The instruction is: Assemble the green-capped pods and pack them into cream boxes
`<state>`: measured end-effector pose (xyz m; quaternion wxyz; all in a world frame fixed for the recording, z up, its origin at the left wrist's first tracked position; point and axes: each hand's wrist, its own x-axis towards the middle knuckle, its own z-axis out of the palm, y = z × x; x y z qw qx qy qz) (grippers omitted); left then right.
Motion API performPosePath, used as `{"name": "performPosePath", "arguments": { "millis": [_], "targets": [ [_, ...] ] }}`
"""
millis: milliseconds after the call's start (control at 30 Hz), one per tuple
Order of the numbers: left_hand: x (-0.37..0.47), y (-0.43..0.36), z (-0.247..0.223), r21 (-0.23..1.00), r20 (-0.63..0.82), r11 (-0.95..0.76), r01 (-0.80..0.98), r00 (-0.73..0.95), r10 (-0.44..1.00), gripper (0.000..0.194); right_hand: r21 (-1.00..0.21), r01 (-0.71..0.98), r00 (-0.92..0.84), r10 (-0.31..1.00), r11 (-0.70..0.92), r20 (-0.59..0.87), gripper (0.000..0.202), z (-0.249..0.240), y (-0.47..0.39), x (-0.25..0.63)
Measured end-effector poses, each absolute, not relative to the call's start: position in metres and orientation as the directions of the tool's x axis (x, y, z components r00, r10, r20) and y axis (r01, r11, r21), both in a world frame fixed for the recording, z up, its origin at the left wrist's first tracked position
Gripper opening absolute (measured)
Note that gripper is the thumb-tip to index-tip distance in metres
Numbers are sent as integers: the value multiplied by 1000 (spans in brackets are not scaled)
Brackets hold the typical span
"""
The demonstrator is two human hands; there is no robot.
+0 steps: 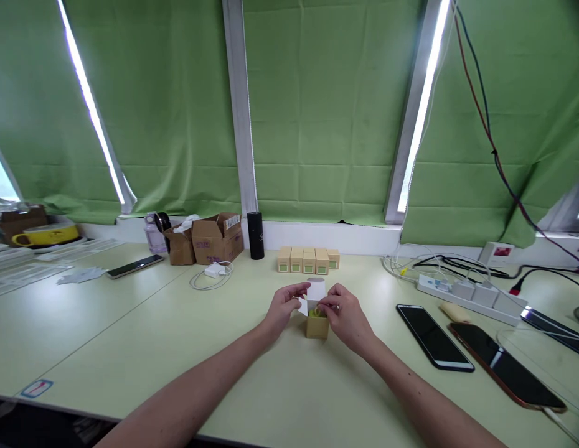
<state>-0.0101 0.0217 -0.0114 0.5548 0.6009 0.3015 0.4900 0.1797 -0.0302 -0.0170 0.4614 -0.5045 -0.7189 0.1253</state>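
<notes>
A small tan cardboard box (317,328) stands upright on the table with its white-lined lid raised and a white side flap folded out. My left hand (284,306) is at the box's left side, thumb and fingers closed around the flap. Inside the opening sits a yellow-green item (314,313), too small to name and partly covered by fingers. From the right, my right hand (346,316) reaches over the box rim with its fingertips pinched together on that item. Behind the hands, several closed boxes (309,261) of the same kind stand in a row.
Right of my hands lie two phones (434,336) (504,364) and a power strip (471,292) with chargers and cables. At the back left are opened cartons (217,239), a black cylinder (255,235), a white charger (215,270) and another phone (136,266).
</notes>
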Motion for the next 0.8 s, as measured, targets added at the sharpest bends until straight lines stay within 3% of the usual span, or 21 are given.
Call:
{"name": "performPosePath", "arguments": {
  "millis": [367,433,600,800],
  "targets": [
    [-11,20,-10,958,275,-226,-179,335,901,52,-796,398,121,834,456,538,24,-23,-22,189],
    [-11,20,-11,955,286,-235,-183,342,895,51,-835,372,183,850,405,494,22,-26,-19,192],
    [-12,20,-11,953,289,-232,-197,341,895,46,-966,184,259,938,184,228,21,-31,-12,195],
    [-12,20,-12,956,274,-217,-199,326,905,40,-984,130,264,953,120,150,27,-32,-9,196]
  ]
}}
